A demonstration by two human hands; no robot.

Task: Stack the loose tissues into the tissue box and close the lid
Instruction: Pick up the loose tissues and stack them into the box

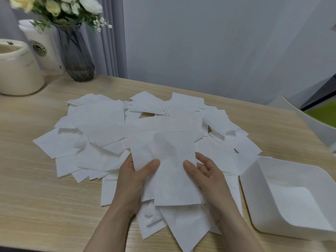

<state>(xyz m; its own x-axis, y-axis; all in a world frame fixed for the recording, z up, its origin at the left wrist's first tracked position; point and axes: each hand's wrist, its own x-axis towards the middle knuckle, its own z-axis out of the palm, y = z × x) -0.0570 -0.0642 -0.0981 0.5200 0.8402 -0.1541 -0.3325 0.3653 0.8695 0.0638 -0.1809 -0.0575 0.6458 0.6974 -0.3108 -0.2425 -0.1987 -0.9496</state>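
Several loose white tissues (101, 128) lie scattered in an overlapping heap across the middle of the wooden table. Above the near side of the heap I hold a small stack of tissues (169, 171) between both hands. My left hand (132, 177) grips its left edge, thumb on top. My right hand (209, 177) grips the right edge, thumb also on top. The open white tissue box (254, 171) sits at the right, lidless, with a tissue lying flat in its bottom. No lid is visible.
At the back left stand a dark glass vase (76, 57) with white flowers, a white paper cup (43, 48) and a cream ceramic pot (18, 70). A white chair (312, 124) with a green seat stands beyond the table's right edge.
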